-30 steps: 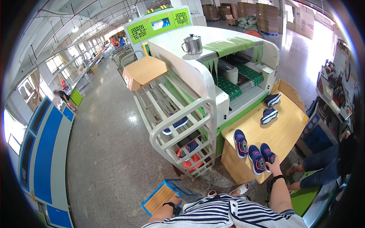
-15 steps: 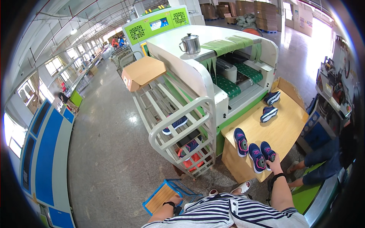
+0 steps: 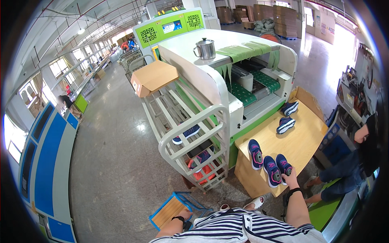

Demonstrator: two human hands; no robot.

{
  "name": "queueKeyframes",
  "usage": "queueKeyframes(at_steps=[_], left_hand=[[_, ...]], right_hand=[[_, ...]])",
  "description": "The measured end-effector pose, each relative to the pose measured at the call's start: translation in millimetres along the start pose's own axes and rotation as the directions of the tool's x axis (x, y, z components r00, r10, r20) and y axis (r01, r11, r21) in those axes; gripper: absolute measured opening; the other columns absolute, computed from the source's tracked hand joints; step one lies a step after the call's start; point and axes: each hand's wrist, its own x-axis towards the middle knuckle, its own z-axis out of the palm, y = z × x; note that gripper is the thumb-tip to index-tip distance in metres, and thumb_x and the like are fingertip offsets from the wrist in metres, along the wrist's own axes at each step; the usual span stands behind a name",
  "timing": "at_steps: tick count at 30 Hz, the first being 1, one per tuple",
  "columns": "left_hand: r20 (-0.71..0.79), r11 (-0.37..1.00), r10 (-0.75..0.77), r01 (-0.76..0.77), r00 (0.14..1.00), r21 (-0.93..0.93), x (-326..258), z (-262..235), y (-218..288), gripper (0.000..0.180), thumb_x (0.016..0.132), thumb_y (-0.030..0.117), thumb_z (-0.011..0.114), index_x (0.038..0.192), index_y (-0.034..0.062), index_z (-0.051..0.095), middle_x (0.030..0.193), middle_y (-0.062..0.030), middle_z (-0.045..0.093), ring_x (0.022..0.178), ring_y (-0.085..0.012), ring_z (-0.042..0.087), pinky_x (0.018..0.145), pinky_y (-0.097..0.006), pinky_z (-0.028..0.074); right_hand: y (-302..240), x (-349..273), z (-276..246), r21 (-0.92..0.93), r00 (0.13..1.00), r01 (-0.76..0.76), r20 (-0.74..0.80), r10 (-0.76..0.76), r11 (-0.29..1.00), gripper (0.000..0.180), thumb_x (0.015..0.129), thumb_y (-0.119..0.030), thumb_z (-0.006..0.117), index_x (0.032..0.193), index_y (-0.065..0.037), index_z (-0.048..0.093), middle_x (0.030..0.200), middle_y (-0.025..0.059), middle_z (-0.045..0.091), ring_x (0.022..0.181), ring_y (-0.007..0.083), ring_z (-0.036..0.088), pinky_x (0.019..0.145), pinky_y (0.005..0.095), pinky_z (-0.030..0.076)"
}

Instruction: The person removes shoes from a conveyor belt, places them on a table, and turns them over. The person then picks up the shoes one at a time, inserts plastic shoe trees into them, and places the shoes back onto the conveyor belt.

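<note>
- Navy sneaker (image 3: pixel 284 165) with pink trim sits close to the near edge of the wooden table (image 3: pixel 302 139), and the right hand (image 3: pixel 291 175) curls over its heel end; whether the fingers actually pinch the shoe or only rest on it cannot be told from here.
- A tug toward the body could likely drag that shoe off the near edge, since little board lies behind it.
- Its mate (image 3: pixel 272 171) lies just beside it, perhaps touching, so a sideways nudge might knock the mate too, or push it into the third shoe (image 3: pixel 255 153).
- Two more sneakers (image 3: pixel 287 116) lie near the far edge by the green conveyor machine (image 3: pixel 227 87), well apart.
- Left hand (image 3: pixel 185 213) is down beside the blue-framed stool (image 3: pixel 172 209), grip unclear; it could not catch a falling shoe.
</note>
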Motion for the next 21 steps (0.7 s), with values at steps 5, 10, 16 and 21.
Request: queueKeyframes(at_steps=[5, 10, 16, 21], left_hand=[[-0.011, 0.999, 0.008, -0.008, 1.0, 0.052, -3.4, 2.4, 3.8, 0.057, 0.089, 0.043, 0.065, 0.132, 0.0054, 0.063, 0.132, -0.0169, 0.064, 0.122, -0.0307, 0.061, 0.102, -0.038, 0.046], [-0.006, 0.998, -0.008, 0.008, 1.0, 0.058, -0.3, 2.5, 0.1, 0.06, 0.09, 0.049, 0.059, 0.133, 0.0078, 0.063, 0.137, -0.0163, 0.061, 0.128, -0.0341, 0.057, 0.109, -0.041, 0.042], [0.017, 0.998, 0.018, -0.019, 1.0, 0.061, -4.0, -3.3, 6.9, 0.06, 0.09, 0.048, 0.058, 0.134, 0.0071, 0.062, 0.138, -0.0178, 0.06, 0.13, -0.0348, 0.055, 0.109, -0.042, 0.042], [0.001, 0.999, -0.004, 0.004, 1.0, 0.053, -9.4, 0.1, 2.7, 0.059, 0.09, 0.046, 0.058, 0.135, 0.007, 0.062, 0.137, -0.0178, 0.06, 0.129, -0.0342, 0.056, 0.109, -0.041, 0.042]], right_hand=[[-2.8, -1.6, -1.7, -0.004, 1.0, -0.003, -0.003, 0.003, 1.0, 0.076, 0.07, -0.006, 0.082, 0.136, -0.004, 0.045, 0.125, 0.0258, 0.055, 0.119, 0.0421, 0.055, 0.103, 0.0454, 0.044], [-1.9, 2.3, 2.7, -0.01, 1.0, 0.009, -0.005, -0.009, 1.0, 0.076, 0.071, -0.005, 0.082, 0.137, -0.005, 0.044, 0.126, 0.0262, 0.055, 0.119, 0.0429, 0.054, 0.103, 0.0457, 0.044], [-3.7, 3.2, 2.5, -0.007, 1.0, -0.004, -0.003, 0.004, 1.0, 0.077, 0.07, -0.006, 0.082, 0.138, -0.004, 0.043, 0.127, 0.0269, 0.054, 0.12, 0.0432, 0.054, 0.103, 0.0457, 0.044], [3.5, 2.0, 5.7, -0.021, 1.0, -0.02, -0.01, 0.02, 1.0, 0.078, 0.07, -0.006, 0.082, 0.138, -0.004, 0.044, 0.127, 0.0264, 0.054, 0.12, 0.0422, 0.054, 0.103, 0.0447, 0.044]])
